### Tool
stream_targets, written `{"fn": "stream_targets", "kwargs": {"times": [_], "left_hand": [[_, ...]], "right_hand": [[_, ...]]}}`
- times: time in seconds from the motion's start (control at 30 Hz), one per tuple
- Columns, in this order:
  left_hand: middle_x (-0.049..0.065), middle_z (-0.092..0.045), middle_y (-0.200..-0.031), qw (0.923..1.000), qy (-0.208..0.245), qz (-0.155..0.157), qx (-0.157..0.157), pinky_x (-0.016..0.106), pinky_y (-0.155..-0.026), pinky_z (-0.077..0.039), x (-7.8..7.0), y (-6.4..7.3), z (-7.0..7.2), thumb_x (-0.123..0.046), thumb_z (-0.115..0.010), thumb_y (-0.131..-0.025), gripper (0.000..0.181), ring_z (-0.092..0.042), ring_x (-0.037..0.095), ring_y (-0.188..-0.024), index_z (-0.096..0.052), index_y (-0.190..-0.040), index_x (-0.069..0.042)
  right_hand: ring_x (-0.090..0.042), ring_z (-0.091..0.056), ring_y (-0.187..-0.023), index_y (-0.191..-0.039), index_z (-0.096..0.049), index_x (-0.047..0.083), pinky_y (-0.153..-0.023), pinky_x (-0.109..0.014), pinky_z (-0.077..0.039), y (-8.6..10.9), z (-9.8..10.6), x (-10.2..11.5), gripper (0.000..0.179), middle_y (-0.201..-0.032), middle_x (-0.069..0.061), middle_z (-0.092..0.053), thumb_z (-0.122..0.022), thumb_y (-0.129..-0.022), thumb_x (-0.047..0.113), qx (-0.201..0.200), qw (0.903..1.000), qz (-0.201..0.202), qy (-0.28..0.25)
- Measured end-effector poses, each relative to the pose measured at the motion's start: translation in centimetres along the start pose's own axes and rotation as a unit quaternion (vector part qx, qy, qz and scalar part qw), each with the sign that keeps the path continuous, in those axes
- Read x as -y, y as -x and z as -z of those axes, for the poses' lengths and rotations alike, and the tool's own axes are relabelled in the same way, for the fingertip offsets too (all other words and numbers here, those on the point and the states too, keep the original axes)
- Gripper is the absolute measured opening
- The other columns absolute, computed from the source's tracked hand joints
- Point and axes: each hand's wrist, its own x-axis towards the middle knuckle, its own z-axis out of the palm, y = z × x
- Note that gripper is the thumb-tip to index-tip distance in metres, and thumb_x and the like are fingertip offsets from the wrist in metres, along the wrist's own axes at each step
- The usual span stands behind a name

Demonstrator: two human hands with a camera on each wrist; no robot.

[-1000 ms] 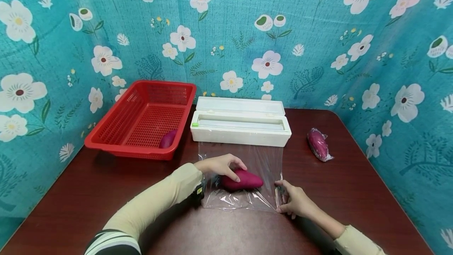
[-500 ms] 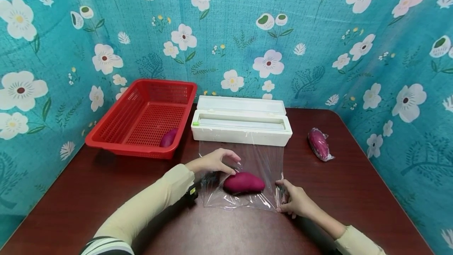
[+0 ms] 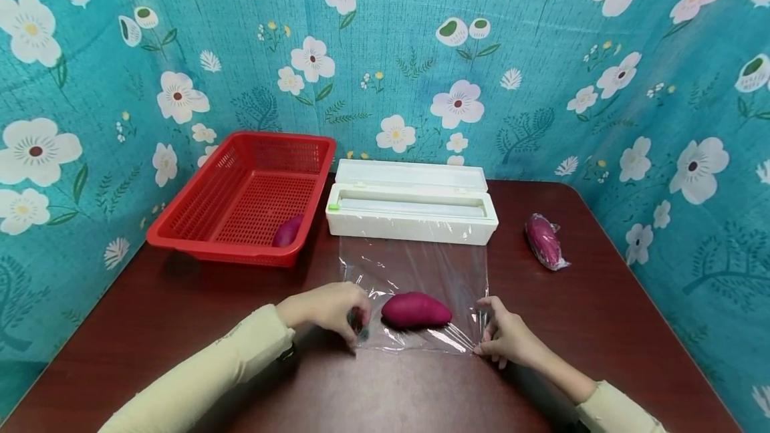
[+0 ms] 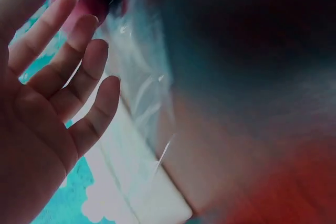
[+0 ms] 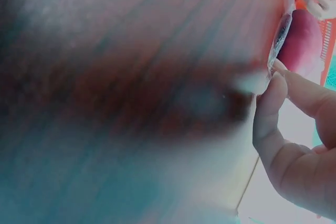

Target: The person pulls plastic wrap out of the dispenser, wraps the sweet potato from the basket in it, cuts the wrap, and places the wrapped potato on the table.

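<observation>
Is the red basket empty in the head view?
No, a purple sweet potato lies in the near right corner of the red basket.

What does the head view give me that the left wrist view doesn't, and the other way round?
Head view only: the red basket holding a sweet potato, a wrapped sweet potato at the table's right side, and the right hand at the film's right corner. Left wrist view only: the left hand from the palm side, fingers straight. Both show the plastic film, the white dispenser box and the bare purple sweet potato lying on the film.
</observation>
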Motion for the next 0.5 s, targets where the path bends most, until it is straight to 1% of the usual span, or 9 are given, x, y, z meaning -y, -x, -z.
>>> {"fn": "stream_targets", "kwargs": {"times": [0.07,0.13,0.2,0.27,0.33,0.4,0.5], "left_hand": [[-0.015,-0.049,-0.074,0.9992,-0.035,0.009,0.018,0.016,-0.061,-0.037,-0.3,0.3,-0.6,-0.030,-0.083,-0.056,0.028,-0.046,0.001,-0.072,-0.062,-0.071,-0.019],[-0.015,-0.046,-0.075,0.9977,-0.061,0.013,0.026,0.016,-0.060,-0.037,-0.5,0.5,-1.1,-0.033,-0.083,-0.053,0.032,-0.045,0.001,-0.072,-0.061,-0.072,-0.020],[-0.015,-0.044,-0.074,0.9958,-0.088,0.012,0.025,0.016,-0.059,-0.037,-0.6,0.6,-1.5,-0.031,-0.083,-0.052,0.031,-0.045,0.001,-0.072,-0.061,-0.072,-0.022],[-0.015,-0.044,-0.074,0.9940,-0.107,0.009,0.023,0.016,-0.059,-0.037,-0.6,0.8,-1.8,-0.030,-0.082,-0.054,0.028,-0.045,0.001,-0.072,-0.062,-0.073,-0.023],[-0.014,-0.045,-0.074,0.9929,-0.118,0.000,0.018,0.016,-0.060,-0.038,-0.6,0.9,-1.9,-0.027,-0.080,-0.058,0.023,-0.046,0.002,-0.072,-0.064,-0.073,-0.023],[-0.014,-0.046,-0.074,0.9926,-0.121,-0.008,0.011,0.016,-0.061,-0.038,-0.5,1.1,-1.9,-0.027,-0.078,-0.062,0.018,-0.047,0.002,-0.072,-0.064,-0.072,-0.023],[-0.013,-0.047,-0.073,0.9927,-0.119,-0.020,-0.001,0.016,-0.062,-0.039,-0.3,1.3,-2.1,-0.026,-0.074,-0.068,0.012,-0.048,0.003,-0.073,-0.064,-0.071,-0.022]], "right_hand": [[-0.016,-0.051,-0.040,-0.112,-0.029,-0.007,-0.033,-0.032,-0.043,0.0,0.1,0.0,0.064,-0.059,-0.006,-0.051,-0.074,-0.067,-0.002,-0.002,0.9999,0.003,-0.013],[-0.016,-0.051,-0.040,-0.104,-0.029,-0.006,-0.033,-0.032,-0.043,0.0,0.1,0.0,0.056,-0.058,-0.007,-0.052,-0.073,-0.068,-0.003,-0.003,0.9998,0.004,-0.022],[-0.015,-0.051,-0.040,-0.095,-0.031,-0.004,-0.033,-0.032,-0.044,0.1,0.2,-0.1,0.048,-0.057,-0.006,-0.053,-0.072,-0.069,-0.003,-0.003,0.9997,0.010,-0.020],[-0.013,-0.052,-0.039,-0.089,-0.034,-0.003,-0.033,-0.032,-0.043,0.1,0.3,-0.2,0.042,-0.056,-0.005,-0.054,-0.071,-0.071,-0.001,-0.001,0.9998,0.017,-0.014],[-0.011,-0.051,-0.039,-0.085,-0.037,-0.002,-0.033,-0.032,-0.043,0.2,0.5,-0.3,0.036,-0.056,-0.004,-0.054,-0.071,-0.073,0.002,0.004,0.9997,0.026,-0.001],[-0.011,-0.051,-0.039,-0.085,-0.040,0.000,-0.032,-0.031,-0.043,0.2,0.7,-0.3,0.032,-0.056,-0.003,-0.054,-0.069,-0.075,0.005,0.010,0.9993,0.035,0.006],[-0.012,-0.051,-0.040,-0.086,-0.044,0.002,-0.033,-0.029,-0.042,0.1,1.2,-0.2,0.024,-0.057,-0.004,-0.056,-0.066,-0.079,0.007,0.029,0.9986,0.043,0.009]]}}
